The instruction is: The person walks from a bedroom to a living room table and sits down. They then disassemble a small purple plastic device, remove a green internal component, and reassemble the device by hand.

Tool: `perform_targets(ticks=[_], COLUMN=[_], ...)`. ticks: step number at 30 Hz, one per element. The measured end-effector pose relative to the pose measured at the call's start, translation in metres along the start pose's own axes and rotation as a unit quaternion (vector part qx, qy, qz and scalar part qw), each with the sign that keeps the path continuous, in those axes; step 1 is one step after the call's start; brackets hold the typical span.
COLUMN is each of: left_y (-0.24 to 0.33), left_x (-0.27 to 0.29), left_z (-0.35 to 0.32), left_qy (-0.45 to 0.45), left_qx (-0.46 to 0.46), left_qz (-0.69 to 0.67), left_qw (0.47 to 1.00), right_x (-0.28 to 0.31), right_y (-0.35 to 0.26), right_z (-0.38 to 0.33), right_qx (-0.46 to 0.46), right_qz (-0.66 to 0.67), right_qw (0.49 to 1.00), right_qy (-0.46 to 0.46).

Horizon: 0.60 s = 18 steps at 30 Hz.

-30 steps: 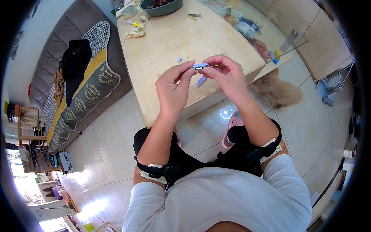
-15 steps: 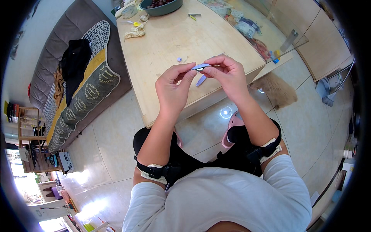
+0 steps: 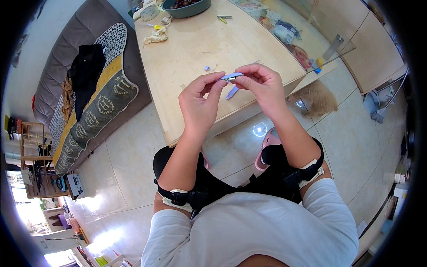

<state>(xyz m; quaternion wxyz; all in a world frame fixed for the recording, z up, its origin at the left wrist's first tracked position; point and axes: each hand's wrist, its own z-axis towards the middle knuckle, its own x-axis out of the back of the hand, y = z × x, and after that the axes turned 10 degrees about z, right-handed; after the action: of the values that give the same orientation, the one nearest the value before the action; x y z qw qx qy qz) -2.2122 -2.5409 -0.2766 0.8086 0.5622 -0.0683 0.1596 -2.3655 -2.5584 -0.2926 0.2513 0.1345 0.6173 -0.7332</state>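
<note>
Above the near part of the wooden table, my left hand (image 3: 199, 99) and my right hand (image 3: 264, 89) pinch the two ends of a small lilac piece (image 3: 231, 76) between thumbs and forefingers. Its underside looks dark with a shiny, metallic patch; its exact kind is too small to make out. Just below it, partly behind my fingers, a longer lilac strip-like part (image 3: 231, 92) lies on the tabletop. Beyond my left fingertips sits a tiny lilac cap-shaped piece (image 3: 207, 68). A thin, dark sliver shows on the table behind my right hand.
On the table (image 3: 178, 58) are a green bowl (image 3: 189, 12) of dark round fruit, crumpled cloth (image 3: 155, 37) and a small green-and-metal tool (image 3: 222, 19). A grey sofa (image 3: 95, 22) stands left. A tan furry animal (image 3: 321, 99) is on the floor at right, near a glass panel.
Both hands and the lilac piece stay almost in place. The furry animal on the floor has shifted slightly left, closer to the table.
</note>
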Motion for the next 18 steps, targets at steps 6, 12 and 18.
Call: perform_targets(ticks=[6,12,18], left_y=[-0.0015,-0.0007,-0.0043], left_x=[0.0000,-0.0012,-0.0022], left_z=[0.0005,0.0003,0.0004], left_qy=[0.010,0.009,0.016], left_qx=[-0.008,-0.012,-0.021], left_qz=[0.004,0.000,-0.019], left_qw=[1.000,1.000,0.999], right_x=[-0.0018,-0.0023,-0.0030], right_y=[-0.0012,-0.0015,-0.0001], right_z=[-0.0002,0.0000,0.0001], right_qx=[0.004,0.003,0.008], right_qz=[-0.002,0.003,-0.007], right_qw=[1.000,1.000,1.000], right_qy=[0.000,0.004,0.000])
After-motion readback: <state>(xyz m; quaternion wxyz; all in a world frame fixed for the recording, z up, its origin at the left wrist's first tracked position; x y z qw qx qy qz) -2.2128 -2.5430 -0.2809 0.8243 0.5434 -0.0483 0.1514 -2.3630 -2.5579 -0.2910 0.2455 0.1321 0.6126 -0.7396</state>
